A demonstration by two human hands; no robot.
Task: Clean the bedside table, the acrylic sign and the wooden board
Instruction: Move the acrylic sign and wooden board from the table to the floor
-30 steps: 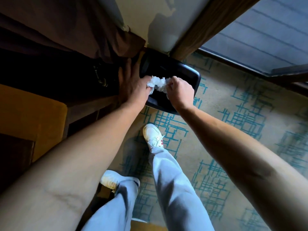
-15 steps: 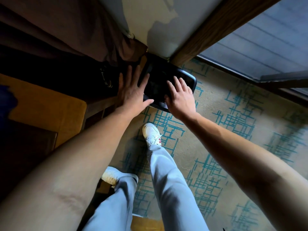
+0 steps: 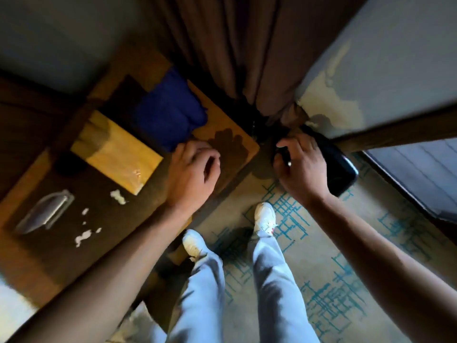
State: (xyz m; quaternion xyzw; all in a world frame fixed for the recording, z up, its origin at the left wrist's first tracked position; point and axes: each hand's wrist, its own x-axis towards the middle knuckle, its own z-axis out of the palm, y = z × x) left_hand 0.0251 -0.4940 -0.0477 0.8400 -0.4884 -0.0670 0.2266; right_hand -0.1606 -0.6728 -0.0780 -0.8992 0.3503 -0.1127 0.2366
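We stand at the counter (image 3: 39, 263), both hands empty. Our left hand (image 3: 191, 173) hovers loosely curled over its right edge, grip holding nothing; our right hand (image 3: 300, 164), fingers bent, hangs off the counter beside the black bin (image 3: 342, 170) on the floor. White scraps (image 3: 118, 196) lie mid-counter, so wiping looks unfinished. The wooden board (image 3: 116, 152) and blue cloth (image 3: 168, 112) sit toward the far edge, the acrylic sign (image 3: 42, 214) nearer the left.

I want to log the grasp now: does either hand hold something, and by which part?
The left hand looks empty above the bedside table. The right hand is curled beside the black bin; whether it grips anything cannot be told.
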